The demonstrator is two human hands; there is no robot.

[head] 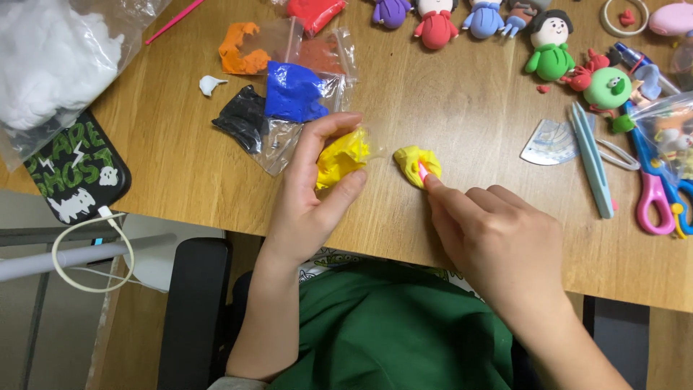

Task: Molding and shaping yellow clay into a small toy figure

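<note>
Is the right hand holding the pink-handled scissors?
No: the right hand presses a small yellow clay piece on the table, while the scissors lie untouched further right.

Light wooden desk (462, 108), grain running across. At left edge, clear bag of white stuffing (50, 58) and black phone case (76, 173) with white cable (90, 253) hanging off. Near middle, clear bags of clay: orange (242, 49), blue (292, 92), black (242, 117), red (314, 11); small white scrap (211, 84) beside them; pink stick (173, 20) above. Yellow clay in bag (341, 157) and small yellow clay lump (415, 162) just apart. Along far edge, row of clay figures (437, 22), green-bodied doll (550, 45) among them. At right, pale blue tweezers (592, 159), pink-handled scissors (653, 195), silvery scrap (548, 141).
</note>
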